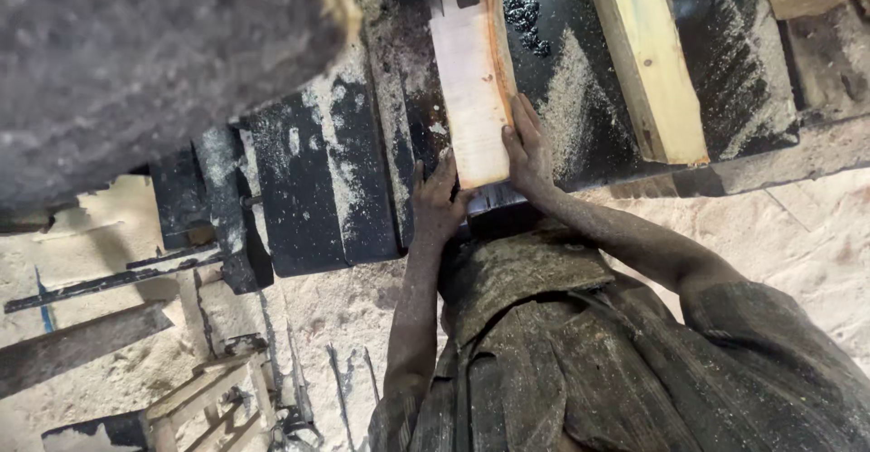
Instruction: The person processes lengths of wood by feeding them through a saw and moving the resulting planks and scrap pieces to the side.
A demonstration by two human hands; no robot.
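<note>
A pale wooden board point(471, 80) lies lengthwise on the black, sawdust-covered machine table point(326, 180), running away from me. My left hand point(437, 200) presses its near left corner, fingers spread against the edge. My right hand point(527, 148) lies flat along the board's right side near its near end. Both arms reach forward from my dusty dark shirt. The board's far end meets a dark machine part at the top of the view.
A yellowish wooden guide plank point(648, 58) lies on the table to the right of the board. Sawdust covers the floor point(797, 234). Wooden slats and scrap pieces point(195, 398) lie at lower left. A large blurred grey mass point(136, 62) fills the upper left.
</note>
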